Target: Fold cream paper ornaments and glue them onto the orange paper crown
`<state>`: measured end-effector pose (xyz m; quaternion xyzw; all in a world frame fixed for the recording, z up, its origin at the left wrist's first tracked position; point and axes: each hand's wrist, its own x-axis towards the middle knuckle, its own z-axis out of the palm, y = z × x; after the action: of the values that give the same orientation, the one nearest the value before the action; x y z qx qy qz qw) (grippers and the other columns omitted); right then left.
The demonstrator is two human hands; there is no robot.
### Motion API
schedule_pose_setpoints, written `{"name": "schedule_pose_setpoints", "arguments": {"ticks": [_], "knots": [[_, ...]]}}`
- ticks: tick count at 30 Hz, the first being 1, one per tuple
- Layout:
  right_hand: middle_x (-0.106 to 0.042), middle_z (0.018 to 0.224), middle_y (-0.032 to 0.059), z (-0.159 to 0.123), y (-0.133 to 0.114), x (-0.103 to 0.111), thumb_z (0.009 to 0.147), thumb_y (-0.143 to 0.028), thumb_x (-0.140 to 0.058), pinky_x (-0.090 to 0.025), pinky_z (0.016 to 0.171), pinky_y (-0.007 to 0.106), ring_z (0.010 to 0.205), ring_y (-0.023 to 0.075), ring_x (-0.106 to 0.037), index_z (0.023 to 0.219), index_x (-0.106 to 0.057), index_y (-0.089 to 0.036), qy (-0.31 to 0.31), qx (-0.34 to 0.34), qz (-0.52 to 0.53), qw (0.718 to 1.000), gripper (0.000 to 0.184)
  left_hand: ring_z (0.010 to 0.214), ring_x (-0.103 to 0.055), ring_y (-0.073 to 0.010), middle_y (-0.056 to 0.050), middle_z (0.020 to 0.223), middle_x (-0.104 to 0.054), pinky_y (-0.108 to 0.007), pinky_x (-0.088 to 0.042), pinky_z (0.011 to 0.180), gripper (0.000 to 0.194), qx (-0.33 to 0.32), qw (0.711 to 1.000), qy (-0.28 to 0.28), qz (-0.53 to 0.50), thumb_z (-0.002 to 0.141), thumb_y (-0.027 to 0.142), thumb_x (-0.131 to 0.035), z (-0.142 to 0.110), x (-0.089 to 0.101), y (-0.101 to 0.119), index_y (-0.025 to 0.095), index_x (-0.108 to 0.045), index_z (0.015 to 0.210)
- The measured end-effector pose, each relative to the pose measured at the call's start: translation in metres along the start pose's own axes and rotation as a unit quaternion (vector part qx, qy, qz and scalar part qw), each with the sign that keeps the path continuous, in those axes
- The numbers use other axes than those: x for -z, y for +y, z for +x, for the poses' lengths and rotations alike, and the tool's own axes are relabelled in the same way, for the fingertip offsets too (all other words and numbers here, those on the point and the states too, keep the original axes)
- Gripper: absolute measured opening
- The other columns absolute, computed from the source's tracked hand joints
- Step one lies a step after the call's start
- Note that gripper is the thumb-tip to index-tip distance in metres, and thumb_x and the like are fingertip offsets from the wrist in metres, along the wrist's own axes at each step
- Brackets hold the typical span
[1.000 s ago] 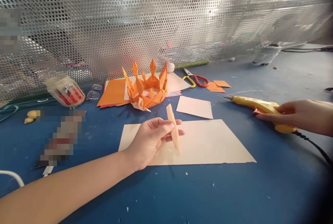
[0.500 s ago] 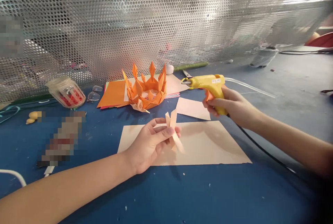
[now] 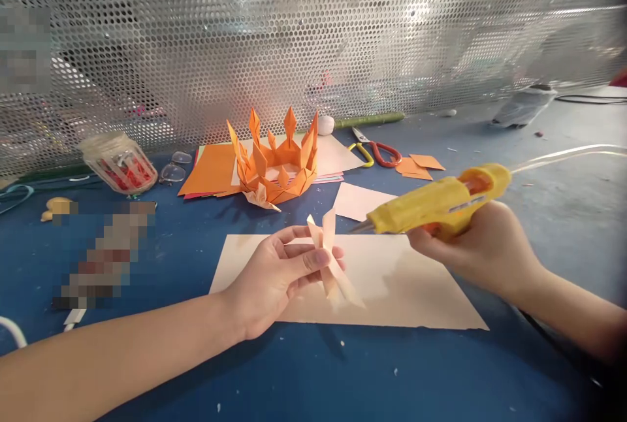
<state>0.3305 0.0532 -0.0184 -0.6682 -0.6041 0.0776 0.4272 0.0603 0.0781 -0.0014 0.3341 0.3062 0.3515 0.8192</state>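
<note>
Between the thumb and fingers of my left hand (image 3: 279, 278) is a small folded paper piece (image 3: 329, 223), pale peach, with narrow points sticking out above and below. My right hand (image 3: 484, 252) is wrapped round a yellow glue gun (image 3: 431, 206). The gun's metal nozzle points left toward the folded piece, a short gap away from it. A clear glue stick (image 3: 568, 153) sticks out of the gun's back. Under both hands lies a large cream paper sheet (image 3: 401, 301). Beyond it stands an orange folded-paper crown (image 3: 279, 190), with a pale folded piece at its front.
Behind the crown lie coloured paper sheets (image 3: 208, 170). Scissors (image 3: 386, 154), orange paper squares (image 3: 416, 166) and a pale paper square (image 3: 360, 198) are to its right. A jar (image 3: 117, 164) and glasses (image 3: 173, 172) sit left. A perforated metal screen (image 3: 245, 36) closes off the back.
My right hand has brought the glue gun nearer and lower, its nozzle now close to the folded piece. The scissors and orange squares have come into sight. My left hand keeps its hold.
</note>
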Motion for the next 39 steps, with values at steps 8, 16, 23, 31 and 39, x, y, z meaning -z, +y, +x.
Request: {"name": "schedule_pose_setpoints", "arguments": {"ticks": [8, 16, 23, 31, 39], "knots": [[-0.061, 0.072, 0.0046, -0.006, 0.021, -0.015, 0.071, -0.04, -0.065, -0.048, 0.055, 0.035, 0.063, 0.0193, -0.052, 0.07, -0.055, -0.025, 0.058, 0.112, -0.09, 0.988, 0.018, 0.076, -0.08, -0.0117, -0.005, 0.083, -0.085, -0.019, -0.061, 0.075, 0.038, 0.008, 1.0, 0.004, 0.006, 0.062, 0.026, -0.102, 0.002, 0.001, 0.001, 0.017, -0.072, 0.084], [-0.055, 0.069, -0.0059, 0.003, 0.033, -0.008, 0.101, -0.048, -0.064, -0.041, 0.045, 0.019, 0.051, 0.0066, -0.047, 0.085, -0.061, -0.017, 0.074, 0.236, -0.139, 0.959, 0.035, 0.076, -0.08, -0.013, -0.005, 0.081, -0.085, -0.019, -0.06, 0.073, 0.04, 0.009, 1.0, 0.014, 0.015, 0.06, 0.028, -0.102, -0.001, -0.002, 0.002, 0.016, -0.072, 0.083], [-0.066, 0.073, -0.0045, 0.002, 0.005, -0.004, 0.091, -0.039, -0.062, -0.046, 0.045, 0.023, 0.05, 0.0093, -0.057, 0.083, -0.061, -0.022, 0.07, 0.299, -0.137, 0.942, 0.019, 0.074, -0.08, -0.0112, -0.004, 0.081, -0.085, -0.018, -0.061, 0.073, 0.041, 0.009, 1.0, 0.01, -0.001, 0.059, 0.027, -0.103, 0.002, -0.001, 0.001, 0.016, -0.072, 0.084], [-0.058, 0.074, -0.0042, 0.003, 0.026, -0.004, 0.101, -0.046, -0.064, -0.042, 0.046, 0.019, 0.054, 0.007, -0.05, 0.086, -0.061, -0.017, 0.097, 0.314, -0.161, 0.931, 0.033, 0.072, -0.079, -0.0113, -0.005, 0.08, -0.085, -0.018, -0.061, 0.072, 0.041, 0.009, 1.0, 0.004, 0.006, 0.059, 0.026, -0.103, 0.001, -0.001, 0.001, 0.015, -0.073, 0.085], [-0.064, 0.084, -0.001, 0.001, 0.028, -0.003, 0.102, -0.045, -0.063, -0.049, 0.052, 0.022, 0.061, 0.0088, -0.057, 0.093, -0.063, -0.017, 0.083, 0.318, -0.167, 0.93, 0.03, 0.073, -0.08, -0.0121, -0.005, 0.081, -0.085, -0.018, -0.061, 0.071, 0.042, 0.011, 1.0, 0.004, 0.008, 0.057, 0.027, -0.103, 0.004, -0.001, 0.001, 0.016, -0.074, 0.085]]}}
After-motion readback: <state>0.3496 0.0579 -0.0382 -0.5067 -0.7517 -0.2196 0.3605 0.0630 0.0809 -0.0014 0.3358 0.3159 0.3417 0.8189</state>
